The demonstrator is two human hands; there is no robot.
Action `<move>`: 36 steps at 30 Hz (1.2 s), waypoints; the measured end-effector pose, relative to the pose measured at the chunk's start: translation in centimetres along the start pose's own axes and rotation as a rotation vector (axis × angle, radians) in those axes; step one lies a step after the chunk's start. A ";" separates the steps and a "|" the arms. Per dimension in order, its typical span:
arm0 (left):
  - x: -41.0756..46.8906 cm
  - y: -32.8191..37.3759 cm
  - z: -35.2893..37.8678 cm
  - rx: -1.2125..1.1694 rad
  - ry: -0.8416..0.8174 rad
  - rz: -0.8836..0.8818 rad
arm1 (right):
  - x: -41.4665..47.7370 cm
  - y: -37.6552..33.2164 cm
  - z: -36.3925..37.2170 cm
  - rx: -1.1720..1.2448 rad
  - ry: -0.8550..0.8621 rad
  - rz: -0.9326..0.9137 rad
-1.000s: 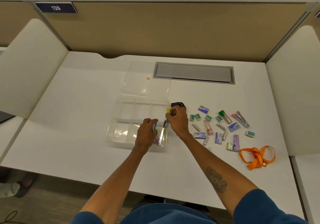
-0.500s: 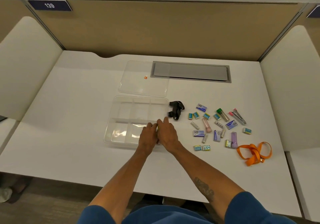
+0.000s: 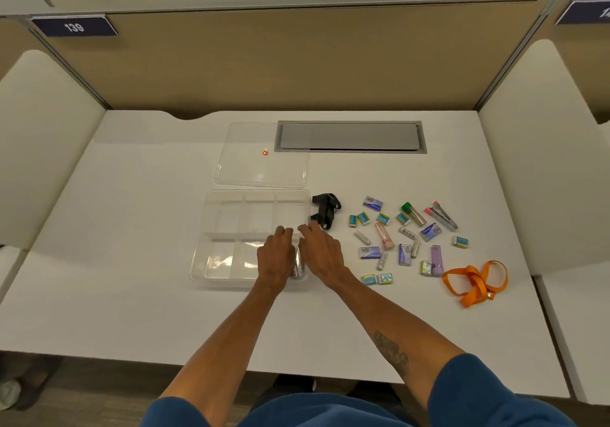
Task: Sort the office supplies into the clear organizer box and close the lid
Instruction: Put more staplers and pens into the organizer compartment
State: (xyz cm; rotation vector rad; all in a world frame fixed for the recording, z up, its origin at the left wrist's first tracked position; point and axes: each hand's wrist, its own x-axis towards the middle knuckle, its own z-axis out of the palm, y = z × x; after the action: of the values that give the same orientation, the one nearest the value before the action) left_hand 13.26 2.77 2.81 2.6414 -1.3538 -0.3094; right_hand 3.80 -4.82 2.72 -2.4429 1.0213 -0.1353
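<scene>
Head view shows both hands low over the near right compartment of the clear organizer box [image 3: 231,245], which sits near the middle of the worktop [image 3: 132,311]. Left hand [image 3: 275,256] and right hand [image 3: 321,251] lie side by side, fingers spread flat, clamped on nothing I can see; some pens [image 3: 298,270] show between them inside that compartment. I judge the task is only begun: the other five compartments look empty. To the right, near the right edge, about twenty small supplies stay loose, with one orange lanyard [image 3: 475,281] and one black lanyard [image 3: 325,210]. Farther back, one lid [image 3: 260,169] lies off the box.
</scene>
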 end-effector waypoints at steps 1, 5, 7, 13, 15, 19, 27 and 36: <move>0.2 0.6 -0.2 -0.009 0.028 0.006 | 0.1 0.7 -0.6 0.018 0.038 0.018; 0.9 3.8 0.2 -0.090 0.093 0.086 | 0.0 4.3 -3.2 0.013 0.158 0.134; 1.2 5.9 0.5 -0.139 0.094 0.125 | -0.2 6.9 -4.6 0.016 0.208 0.199; 1.2 11.8 2.7 -0.253 -0.022 0.290 | -1.5 16.1 -8.7 0.007 0.305 0.365; 1.2 13.7 3.7 -0.277 -0.061 0.279 | -2.1 19.1 -10.0 0.000 0.337 0.400; 1.4 16.8 5.1 -0.324 -0.111 0.238 | -3.3 24.4 -11.6 0.056 0.326 0.465; 4.2 21.1 6.7 -0.250 -0.136 0.301 | -2.4 30.1 -13.1 0.113 0.121 0.490; 9.5 27.2 7.9 -0.072 -0.121 0.552 | -0.4 31.1 -13.0 0.116 0.008 0.469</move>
State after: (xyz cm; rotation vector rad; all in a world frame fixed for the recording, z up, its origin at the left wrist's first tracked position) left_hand -4.59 -21.05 0.38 2.1034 -1.9874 -0.4314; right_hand -20.02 -28.44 -0.50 -2.0389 1.5119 -0.0435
